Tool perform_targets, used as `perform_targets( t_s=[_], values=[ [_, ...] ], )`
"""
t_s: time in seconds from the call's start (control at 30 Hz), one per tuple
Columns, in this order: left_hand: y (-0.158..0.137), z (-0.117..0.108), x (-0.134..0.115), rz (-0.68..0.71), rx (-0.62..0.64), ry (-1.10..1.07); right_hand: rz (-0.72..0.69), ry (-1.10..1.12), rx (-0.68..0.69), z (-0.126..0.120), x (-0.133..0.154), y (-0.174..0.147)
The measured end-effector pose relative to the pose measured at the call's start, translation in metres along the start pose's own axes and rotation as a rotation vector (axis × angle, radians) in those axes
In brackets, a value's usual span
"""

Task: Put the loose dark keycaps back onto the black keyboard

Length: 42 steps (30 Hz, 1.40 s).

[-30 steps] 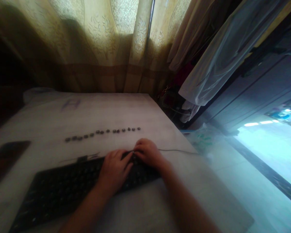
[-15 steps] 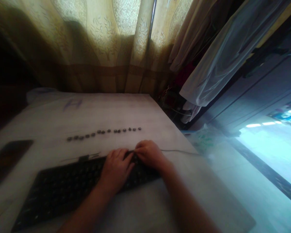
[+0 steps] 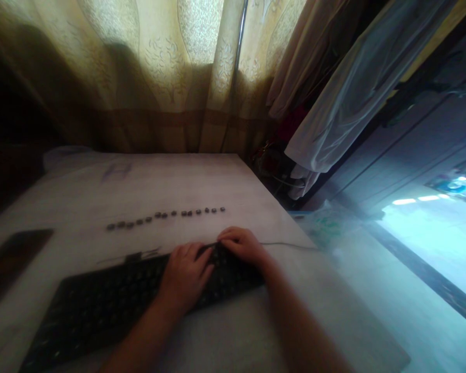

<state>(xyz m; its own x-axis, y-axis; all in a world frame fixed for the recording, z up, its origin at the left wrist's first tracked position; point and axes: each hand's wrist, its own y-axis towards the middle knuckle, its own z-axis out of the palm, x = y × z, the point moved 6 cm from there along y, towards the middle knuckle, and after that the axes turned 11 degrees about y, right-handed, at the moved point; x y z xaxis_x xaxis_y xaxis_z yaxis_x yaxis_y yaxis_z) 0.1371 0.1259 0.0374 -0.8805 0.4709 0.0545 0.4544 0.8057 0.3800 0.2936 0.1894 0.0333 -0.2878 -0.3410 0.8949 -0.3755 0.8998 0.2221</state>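
A black keyboard (image 3: 97,298) lies slanted on the white-covered table. My left hand (image 3: 186,277) rests across its middle, fingers bent over the back edge and thumb on the keys, gripping it. Close by on the right, my right hand (image 3: 243,244) is closed at the back edge, with bent fingertips pointing left. What its fingertips hold, if anything, is too blurred to make out. Behind the keyboard, small dark pieces like keycaps (image 3: 159,215) form a long row. A thin dark tool (image 3: 134,257) with slim ends lies against the keyboard's back edge.
A dark flat object (image 3: 17,254) lies at the table's left. The keyboard's cable (image 3: 287,244) runs right over the white table cover (image 3: 202,176). Curtains (image 3: 163,67) hang behind, white clothes (image 3: 330,124) at the right. A plastic bag (image 3: 328,223) sits beside the table.
My right hand has shifted slightly right, opening a small gap from my left fingertips and baring more keys. My left hand has stayed nearly in place. The view has tilted slightly.
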Motion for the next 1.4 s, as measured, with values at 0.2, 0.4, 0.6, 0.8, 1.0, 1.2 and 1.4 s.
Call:
perform_targets(
  t_s=[0.2, 0.4, 0.6, 0.8, 1.0, 1.2, 1.4],
  values=[
    [0.001, -0.001, 0.001, 0.003, 0.023, -0.006, 0.033, 0.099, -0.038, -0.003, -0.007, 0.000],
    [0.006, 0.000, 0.002, -0.022, 0.097, -0.021, 0.076, 0.127, -0.048, -0.007, -0.009, 0.001],
    [-0.004, 0.009, 0.020, -0.071, 0.133, -0.046, 0.113, 0.141, -0.197, -0.025, -0.019, 0.000],
    [-0.017, 0.017, 0.039, -0.057, 0.129, -0.089, 0.246, -0.119, -0.238, -0.040, -0.040, 0.014],
    [-0.019, 0.019, 0.040, -0.073, 0.157, -0.100, 0.306, -0.337, -0.230, -0.042, -0.052, 0.063],
    [-0.019, 0.019, 0.040, -0.073, 0.141, -0.108, 0.352, -0.461, -0.207, -0.036, -0.064, 0.080],
    [-0.019, 0.019, 0.038, -0.078, 0.166, -0.108, 0.326, -0.525, -0.195, -0.032, -0.063, 0.080]
  ],
)
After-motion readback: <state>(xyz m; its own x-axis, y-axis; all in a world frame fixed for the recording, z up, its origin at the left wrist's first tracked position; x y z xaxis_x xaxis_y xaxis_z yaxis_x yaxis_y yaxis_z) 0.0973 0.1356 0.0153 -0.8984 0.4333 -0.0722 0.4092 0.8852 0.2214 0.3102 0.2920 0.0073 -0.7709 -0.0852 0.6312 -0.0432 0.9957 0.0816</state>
